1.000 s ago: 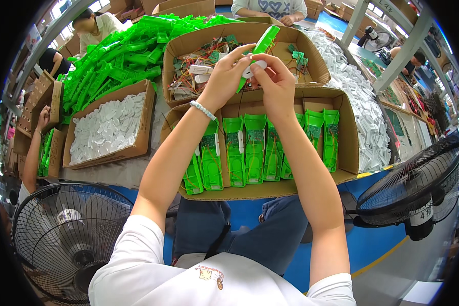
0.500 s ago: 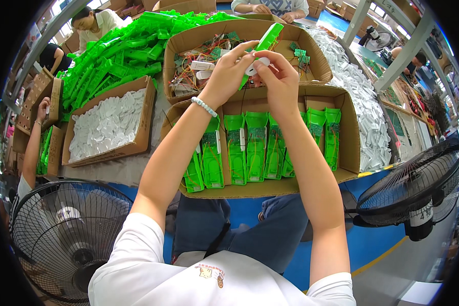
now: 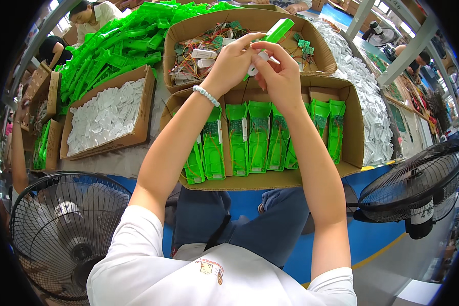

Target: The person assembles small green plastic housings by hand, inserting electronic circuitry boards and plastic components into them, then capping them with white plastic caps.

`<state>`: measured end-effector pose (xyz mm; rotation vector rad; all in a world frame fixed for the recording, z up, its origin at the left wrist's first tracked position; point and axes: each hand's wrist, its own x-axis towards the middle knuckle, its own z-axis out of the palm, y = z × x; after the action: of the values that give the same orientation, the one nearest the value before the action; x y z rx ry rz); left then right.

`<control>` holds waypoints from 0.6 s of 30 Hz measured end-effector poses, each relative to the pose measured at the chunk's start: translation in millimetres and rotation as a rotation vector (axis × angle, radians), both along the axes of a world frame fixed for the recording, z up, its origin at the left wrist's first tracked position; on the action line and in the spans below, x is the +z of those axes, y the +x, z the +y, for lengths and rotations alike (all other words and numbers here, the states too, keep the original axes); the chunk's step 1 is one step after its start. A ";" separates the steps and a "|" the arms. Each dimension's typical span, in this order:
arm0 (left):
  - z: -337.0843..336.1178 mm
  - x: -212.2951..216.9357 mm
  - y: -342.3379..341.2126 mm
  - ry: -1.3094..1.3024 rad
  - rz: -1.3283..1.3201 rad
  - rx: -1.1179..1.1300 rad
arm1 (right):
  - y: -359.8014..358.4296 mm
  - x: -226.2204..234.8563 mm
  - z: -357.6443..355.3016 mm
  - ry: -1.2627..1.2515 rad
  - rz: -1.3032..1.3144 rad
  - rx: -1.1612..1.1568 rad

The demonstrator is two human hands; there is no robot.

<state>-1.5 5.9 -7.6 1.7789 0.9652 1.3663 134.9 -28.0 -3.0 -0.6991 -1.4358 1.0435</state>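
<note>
Above the box of wired boards, my left hand (image 3: 230, 65) is closed around a long green plastic housing (image 3: 279, 31), whose far end sticks out up and to the right. My right hand (image 3: 283, 76) pinches a small white oval plastic part (image 3: 255, 65) against that housing; the fingers hide much of where they meet. Just below my hands, a cardboard box (image 3: 353, 153) holds several green housings (image 3: 259, 143) standing side by side, with circuit boards and thin wires in them.
A cardboard box (image 3: 176, 38) behind holds wired circuit boards (image 3: 224, 43). On the left are a heap of green housings (image 3: 112, 51) and a box of white parts (image 3: 104, 117). White pieces (image 3: 364, 102) pile up on the right. Black fans (image 3: 69, 234) flank me; other people work nearby.
The view has shifted slightly. My hands stay together on the green housing, which now tilts further to the right. At the far left, the other person's hand has moved.
</note>
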 end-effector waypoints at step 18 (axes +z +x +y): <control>0.3 -0.9 -0.6 -0.005 -0.011 -0.017 | 0.1 -4.3 0.5 0.024 0.028 0.038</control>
<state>-2.1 6.2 -8.6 1.7705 0.9450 1.3605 135.0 -27.5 -7.3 -0.6393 -1.4405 1.0598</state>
